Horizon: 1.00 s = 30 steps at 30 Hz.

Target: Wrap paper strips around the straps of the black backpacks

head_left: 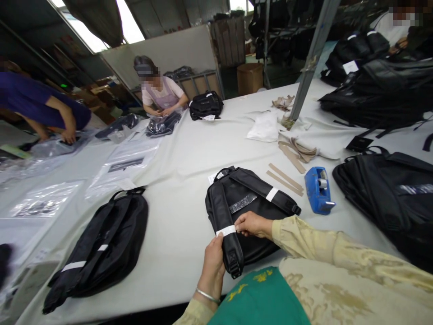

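A black backpack (pixel 260 210) lies on the white table in front of me, its shoulder straps facing up. White bands are wrapped around both straps. My left hand (pixel 214 259) grips the near-left shoulder strap (pixel 221 203) from its outer side, with the thumb on the edge of the white band (pixel 226 230). On the inner side of that strap, my right hand (pixel 252 224) pinches the other end of the same band. The second strap carries its own white band (pixel 271 194). Clear tape or film (pixel 242 204) shines across the back panel.
A blue tape dispenser (pixel 317 189) stands right of the backpack, beside tan strips (pixel 286 179). Another black backpack (pixel 101 243) lies to the left, and one (pixel 389 198) to the right. A metal post (pixel 313 63) rises from the table. Co-workers handle plastic-wrapped bags (pixel 164 124) across it.
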{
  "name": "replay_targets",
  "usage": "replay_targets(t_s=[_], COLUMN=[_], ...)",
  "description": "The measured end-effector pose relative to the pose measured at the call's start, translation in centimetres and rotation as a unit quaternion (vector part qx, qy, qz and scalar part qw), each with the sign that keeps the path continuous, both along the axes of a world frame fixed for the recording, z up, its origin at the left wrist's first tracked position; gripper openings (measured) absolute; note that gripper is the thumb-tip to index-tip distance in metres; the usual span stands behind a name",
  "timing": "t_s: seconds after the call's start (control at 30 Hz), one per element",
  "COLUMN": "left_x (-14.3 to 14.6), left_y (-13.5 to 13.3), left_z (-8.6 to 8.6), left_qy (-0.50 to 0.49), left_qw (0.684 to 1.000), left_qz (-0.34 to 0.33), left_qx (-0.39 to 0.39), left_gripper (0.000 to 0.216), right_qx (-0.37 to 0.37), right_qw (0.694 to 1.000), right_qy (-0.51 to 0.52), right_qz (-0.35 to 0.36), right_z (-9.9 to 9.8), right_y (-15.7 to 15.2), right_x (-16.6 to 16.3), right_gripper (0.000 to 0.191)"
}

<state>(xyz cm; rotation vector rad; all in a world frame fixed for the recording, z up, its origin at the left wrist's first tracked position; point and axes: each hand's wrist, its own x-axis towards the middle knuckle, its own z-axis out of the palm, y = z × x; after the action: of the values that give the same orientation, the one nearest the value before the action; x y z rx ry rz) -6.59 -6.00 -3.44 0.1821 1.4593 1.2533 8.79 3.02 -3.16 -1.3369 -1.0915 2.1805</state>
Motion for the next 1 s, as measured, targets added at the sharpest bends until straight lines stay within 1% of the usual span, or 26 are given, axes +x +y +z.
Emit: replay_targets(t_s=[0.07,0.13,0.23,0.33,0.43,0.47,0.53,0.6,0.63,0.67,0.73,0.8,0.83,0.9,0.97,1.0], left_x=[-0.1,0.0,0.5,1.3,1.9,2.0,2.0,2.0,1.9,1.9,1.8,1.8,1.8,2.1,2.5,2.7], left_y=[0.0,0.0,0.2,0.5,0.8,0.8,0.7,0.6,0.6,0.5,0.5,0.7,0.8,0.9,0.7,0.4], left_z=[-0.3,-0.5,-0.5,-0.1,0.2,0.3,0.4,0.4,0.5,0.6,0.8,1.0,1.1,1.2,1.4,1.6], left_qy=[-0.059,-0.116,-0.165,-0.195,-0.206,-0.203,-0.187,-0.159,-0.141,-0.119,-0.065,-0.006,0.016,0.05,0.079,0.086], left_qw=[0.998,0.993,0.986,0.981,0.978,0.978,0.982,0.986,0.989,0.992,0.998,1.0,1.0,0.998,0.996,0.996], left_qz=[0.01,0.01,0.008,0.017,0.031,0.036,0.039,0.032,0.026,0.02,0.012,0.002,-0.007,-0.026,-0.03,-0.024], left_qx=[-0.005,-0.013,-0.017,-0.018,-0.015,-0.013,-0.016,-0.029,-0.03,-0.026,-0.005,0.01,0.013,0.012,0.002,0.0], left_gripper=[0.023,0.02,0.019,0.018,0.016,0.016,0.016,0.018,0.019,0.02,0.021,0.024,0.027,0.031,0.033,0.033], right_qx=[-0.017,-0.031,-0.041,-0.031,0.002,0.013,0.043,0.069,0.07,0.057,-0.015,-0.081,-0.092,-0.068,-0.023,-0.007], right_qw=[0.998,0.992,0.978,0.974,0.981,0.986,0.996,0.996,0.993,0.993,0.998,0.995,0.992,0.989,0.986,0.986], right_qy=[0.058,0.117,0.184,0.2,0.173,0.146,0.052,-0.056,-0.09,-0.1,-0.062,-0.016,-0.011,-0.046,-0.085,-0.09], right_qz=[-0.017,-0.044,-0.089,-0.098,-0.087,-0.081,-0.063,-0.03,-0.014,-0.001,0.026,0.062,0.084,0.125,0.142,0.139], right_z=[-0.5,-1.0,-2.0,-2.7,-2.9,-2.8,-2.3,-1.7,-1.4,-1.1,-0.7,-0.5,-0.4,-0.3,-0.3,-0.2], right_y=[-0.4,-0.9,-1.7,-2.2,-2.3,-2.2,-1.9,-1.4,-1.1,-0.8,-0.2,0.2,0.3,0.4,0.2,0.1], right_x=[0.0,-0.2,-0.8,-1.3,-1.7,-1.8,-2.0,-1.8,-1.5,-1.2,-0.3,0.3,0.5,0.3,-0.2,-0.5], right_gripper=[0.011,0.02,0.033,0.038,0.032,0.027,0.015,0.016,0.019,0.02,0.023,0.037,0.045,0.052,0.048,0.045])
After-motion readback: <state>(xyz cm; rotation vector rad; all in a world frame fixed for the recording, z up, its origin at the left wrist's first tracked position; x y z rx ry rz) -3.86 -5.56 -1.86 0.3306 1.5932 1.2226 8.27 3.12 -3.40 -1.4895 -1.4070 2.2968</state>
